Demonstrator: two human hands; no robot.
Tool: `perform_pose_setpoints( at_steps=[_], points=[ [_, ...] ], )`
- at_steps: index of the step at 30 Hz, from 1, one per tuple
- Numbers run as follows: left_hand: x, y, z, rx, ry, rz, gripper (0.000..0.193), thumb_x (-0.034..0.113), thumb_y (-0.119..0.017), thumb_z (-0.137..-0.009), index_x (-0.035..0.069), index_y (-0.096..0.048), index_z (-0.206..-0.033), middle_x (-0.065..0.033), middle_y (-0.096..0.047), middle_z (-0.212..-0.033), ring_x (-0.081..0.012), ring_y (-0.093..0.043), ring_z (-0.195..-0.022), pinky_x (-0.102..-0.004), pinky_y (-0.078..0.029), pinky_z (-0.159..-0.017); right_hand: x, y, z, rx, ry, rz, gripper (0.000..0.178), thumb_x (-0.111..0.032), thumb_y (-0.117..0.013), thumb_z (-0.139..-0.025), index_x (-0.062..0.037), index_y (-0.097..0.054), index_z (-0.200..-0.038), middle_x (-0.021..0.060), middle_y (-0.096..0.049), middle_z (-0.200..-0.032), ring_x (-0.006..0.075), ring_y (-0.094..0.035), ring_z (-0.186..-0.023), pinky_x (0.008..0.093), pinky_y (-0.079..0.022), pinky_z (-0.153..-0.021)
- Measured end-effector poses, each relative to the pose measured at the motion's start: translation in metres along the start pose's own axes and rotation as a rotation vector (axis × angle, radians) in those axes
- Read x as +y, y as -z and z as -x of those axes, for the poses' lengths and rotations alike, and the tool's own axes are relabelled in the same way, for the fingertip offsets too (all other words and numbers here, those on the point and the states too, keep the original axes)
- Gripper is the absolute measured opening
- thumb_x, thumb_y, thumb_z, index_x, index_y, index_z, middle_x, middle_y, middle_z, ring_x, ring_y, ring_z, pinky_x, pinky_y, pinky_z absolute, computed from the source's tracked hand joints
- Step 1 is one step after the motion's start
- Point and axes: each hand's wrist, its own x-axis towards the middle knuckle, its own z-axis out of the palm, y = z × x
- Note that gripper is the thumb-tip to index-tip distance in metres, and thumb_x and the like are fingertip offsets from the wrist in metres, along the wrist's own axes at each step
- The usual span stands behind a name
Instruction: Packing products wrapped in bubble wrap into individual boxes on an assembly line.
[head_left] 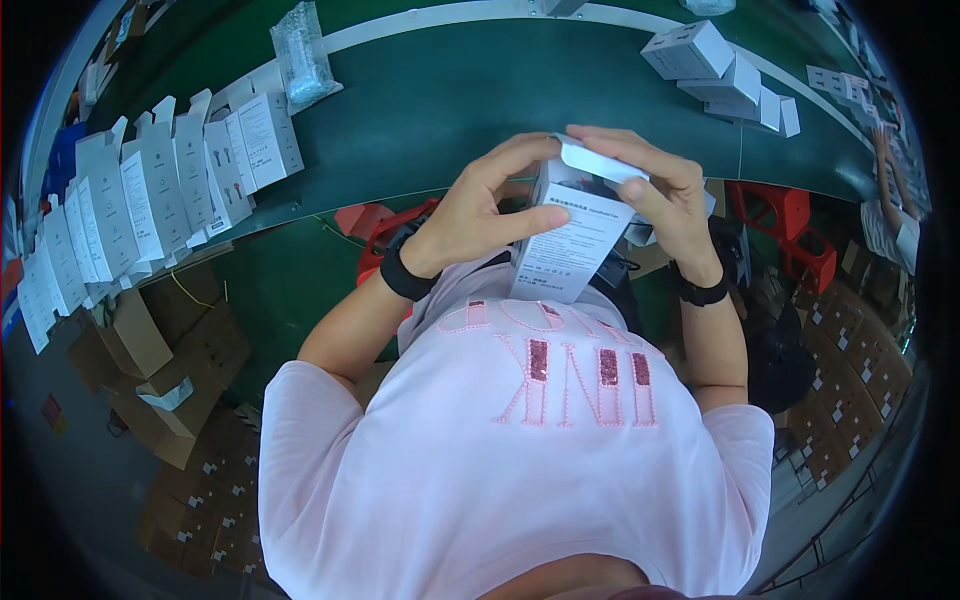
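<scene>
Between my two hands is a small white carton (572,245) with dark printing, held upright in front of my chest near the table edge. Its top flap (600,160) stands partly raised, and something dark shows inside the opening. My left hand (505,195) grips the carton's left side, thumb across the printed face. My right hand (660,195) has its fingers over the top flap and its thumb at the flap's front edge. The carton's back and base are partly hidden.
A row of white cartons with raised flaps (150,190) lines the green table (480,90) on the left, beside a clear plastic bag (303,60). Closed white cartons (690,50) lie at the far right. Brown boxes (165,350) and red stools (775,210) stand below. Another person's arm (888,170) shows at far right.
</scene>
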Motion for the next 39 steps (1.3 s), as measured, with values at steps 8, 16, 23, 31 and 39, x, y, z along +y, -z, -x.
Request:
perform_pose_setpoints(
  at_steps=[8,16,23,31,39],
  points=[
    [-0.004,0.002,-0.011,-0.01,0.066,0.28,0.059,0.007,-0.079,-0.078,0.007,-0.043,-0.125,-0.0111,-0.05,-0.127,-0.0239,-0.055,-0.113,-0.0365,-0.052,-0.089,-0.016,0.011,0.003,-0.131,0.041,0.414,0.029,-0.013,-0.058,-0.092,-0.0006,-0.067,-0.116,0.0202,-0.059,-0.129,0.0328,-0.056,-0.119,0.042,-0.043,-0.1],
    [-0.002,0.01,-0.015,0.04,0.065,0.272,0.056,0.008,-0.072,-0.082,0.002,-0.045,-0.131,-0.0117,-0.053,-0.127,-0.0205,-0.052,-0.118,-0.0356,-0.044,-0.099,-0.008,-0.013,0.01,-0.049,-0.022,0.453,0.059,-0.034,-0.06,-0.091,-0.0037,-0.046,-0.14,0.0211,-0.028,-0.153,0.0357,-0.021,-0.145,0.0474,-0.015,-0.117],
    [0.0,0.024,-0.031,-0.028,0.099,0.247,0.047,0.006,-0.069,-0.086,0.004,-0.049,-0.128,-0.0117,-0.048,-0.137,-0.0215,-0.051,-0.121,-0.0376,-0.043,-0.101,-0.002,-0.002,-0.007,-0.055,0.015,0.62,0.078,-0.024,-0.08,-0.073,-0.0077,-0.046,-0.141,0.021,-0.034,-0.15,0.0352,-0.032,-0.14,0.0429,-0.028,-0.112],
    [-0.027,0.153,-0.198,0.292,-0.098,-0.629,0.131,0.036,-0.088,-0.063,0.008,0.002,-0.153,-0.0296,-0.009,-0.155,-0.0388,-0.012,-0.145,-0.0489,-0.017,-0.115,0.038,0.055,-0.033,0.65,-0.028,0.726,0.074,-0.008,-0.078,-0.071,0.0009,-0.044,-0.136,0.0165,-0.051,-0.132,0.0263,-0.049,-0.122,0.0352,-0.037,-0.104],
    [-0.078,0.185,-0.3,0.226,-0.103,-0.732,0.089,0.019,-0.087,-0.06,0.005,-0.041,-0.135,-0.0247,-0.038,-0.145,-0.0406,-0.025,-0.14,-0.0475,-0.025,-0.113,0.128,0.117,-0.011,0.999,-0.139,0.995,0.079,-0.017,-0.077,-0.078,0.0032,-0.035,-0.141,0.0222,-0.04,-0.138,0.0346,-0.04,-0.129,0.0401,-0.031,-0.109]
  ],
)
